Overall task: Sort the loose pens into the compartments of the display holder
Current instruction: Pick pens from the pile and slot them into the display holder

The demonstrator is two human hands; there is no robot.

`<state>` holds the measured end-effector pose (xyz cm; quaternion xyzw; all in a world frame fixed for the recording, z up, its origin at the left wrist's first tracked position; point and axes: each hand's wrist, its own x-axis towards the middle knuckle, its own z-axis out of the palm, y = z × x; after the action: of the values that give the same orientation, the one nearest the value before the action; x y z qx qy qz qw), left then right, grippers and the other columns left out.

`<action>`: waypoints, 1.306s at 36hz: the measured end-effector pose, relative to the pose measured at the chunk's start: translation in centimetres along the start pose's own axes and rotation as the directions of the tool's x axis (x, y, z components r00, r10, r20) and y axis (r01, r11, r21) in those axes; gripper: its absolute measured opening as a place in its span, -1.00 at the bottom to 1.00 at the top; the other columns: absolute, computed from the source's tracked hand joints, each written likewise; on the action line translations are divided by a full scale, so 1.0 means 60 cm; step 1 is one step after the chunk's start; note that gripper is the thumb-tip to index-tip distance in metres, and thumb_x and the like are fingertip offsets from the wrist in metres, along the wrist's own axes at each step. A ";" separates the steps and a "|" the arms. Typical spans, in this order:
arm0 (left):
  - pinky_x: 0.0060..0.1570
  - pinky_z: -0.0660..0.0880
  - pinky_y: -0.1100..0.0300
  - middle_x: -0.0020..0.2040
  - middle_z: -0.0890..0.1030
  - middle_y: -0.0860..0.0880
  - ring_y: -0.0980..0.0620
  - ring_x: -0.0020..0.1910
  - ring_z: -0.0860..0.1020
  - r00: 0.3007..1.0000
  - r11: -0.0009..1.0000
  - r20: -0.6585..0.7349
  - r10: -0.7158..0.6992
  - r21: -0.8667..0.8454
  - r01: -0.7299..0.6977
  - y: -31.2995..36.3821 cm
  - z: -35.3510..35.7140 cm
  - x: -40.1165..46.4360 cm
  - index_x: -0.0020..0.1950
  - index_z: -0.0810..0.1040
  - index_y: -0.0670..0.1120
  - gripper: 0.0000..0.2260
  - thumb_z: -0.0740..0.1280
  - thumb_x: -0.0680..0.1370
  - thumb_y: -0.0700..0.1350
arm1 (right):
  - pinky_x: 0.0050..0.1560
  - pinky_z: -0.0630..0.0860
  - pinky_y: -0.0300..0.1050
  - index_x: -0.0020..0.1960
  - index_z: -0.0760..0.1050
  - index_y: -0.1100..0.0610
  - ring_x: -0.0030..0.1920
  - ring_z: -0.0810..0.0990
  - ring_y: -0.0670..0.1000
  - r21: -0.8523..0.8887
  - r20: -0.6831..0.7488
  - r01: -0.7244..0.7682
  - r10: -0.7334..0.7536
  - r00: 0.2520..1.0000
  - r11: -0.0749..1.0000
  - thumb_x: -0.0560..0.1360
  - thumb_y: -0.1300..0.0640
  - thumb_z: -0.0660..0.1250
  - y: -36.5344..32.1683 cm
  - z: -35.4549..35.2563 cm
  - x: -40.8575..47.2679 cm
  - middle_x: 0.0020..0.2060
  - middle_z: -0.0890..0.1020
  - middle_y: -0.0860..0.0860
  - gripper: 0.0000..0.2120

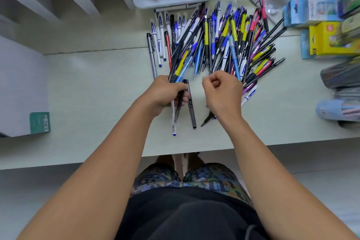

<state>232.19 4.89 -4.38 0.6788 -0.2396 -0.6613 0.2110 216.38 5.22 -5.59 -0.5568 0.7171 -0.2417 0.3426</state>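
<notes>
Loose pens (pixel 224 41) heaped mid-table; white tray (pixel 175 0) beyond the heap holds packaged stationery, print unreadable. Yellow box (pixel 329 39) right of the heap, label blurred. Left hand (pixel 165 91) grips a bundle of pens (pixel 190 107) at the heap's near edge. Right hand (pixel 222 89) beside it, fingers curled; contents indiscernible.

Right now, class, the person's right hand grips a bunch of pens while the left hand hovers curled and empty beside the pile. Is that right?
Not quite: the hands are swapped. In the head view the left hand grips the bunch of pens, while the right hand hovers curled beside the pile, apparently empty.
</notes>
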 end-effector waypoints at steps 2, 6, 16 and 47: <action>-0.41 0.57 0.21 -0.36 0.54 -0.12 0.04 -0.48 0.52 0.999 0.995 0.017 -0.034 -0.096 0.035 -0.003 -0.007 -0.008 -0.09 0.53 -0.23 -0.90 0.31 0.62 -0.28 | -0.35 0.41 -0.29 -0.28 0.55 0.10 -0.43 0.46 -0.15 0.010 0.002 -0.009 0.009 1.000 1.000 0.54 0.09 0.38 -0.006 0.008 -0.001 -0.46 0.53 -0.09 -0.77; -0.48 0.46 0.27 -0.41 0.44 -0.04 0.10 -0.50 0.42 0.990 0.973 0.094 -0.102 -0.198 0.119 -0.010 -0.026 -0.024 0.01 0.50 -0.19 -0.94 0.37 0.60 -0.27 | -0.36 0.36 -0.41 -0.29 0.54 0.11 -0.41 0.47 -0.19 0.034 0.011 0.002 -0.003 1.000 0.999 0.54 0.12 0.40 -0.018 0.018 -0.006 -0.47 0.51 -0.09 -0.77; -0.51 0.18 0.33 -0.42 0.28 0.06 0.15 -0.50 0.21 0.979 0.988 0.189 -0.070 -0.119 0.094 -0.034 -0.075 -0.057 -0.09 0.44 -0.09 -0.81 0.38 0.63 -0.05 | -0.20 0.60 0.01 -0.18 0.60 0.25 -0.31 0.62 0.12 0.194 0.175 -0.090 0.056 0.983 0.977 0.61 0.05 0.36 -0.052 0.035 -0.007 -0.31 0.65 0.18 -0.70; -0.45 0.35 0.29 -0.39 0.40 0.02 0.11 -0.47 0.36 0.996 0.969 0.054 0.072 -0.240 -0.057 -0.036 -0.120 -0.112 -0.08 0.48 -0.09 -0.89 0.38 0.61 -0.20 | 0.38 0.44 -0.18 0.48 0.44 0.12 0.42 0.47 -0.13 0.668 0.291 -0.197 -0.008 0.957 0.718 0.72 -0.12 0.04 -0.177 0.077 -0.063 0.41 0.53 -0.03 -0.52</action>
<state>239.41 10.42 -0.08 0.6195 -0.1869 -0.6988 0.3050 227.18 6.25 0.02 -0.3792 0.5487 -0.3940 0.6323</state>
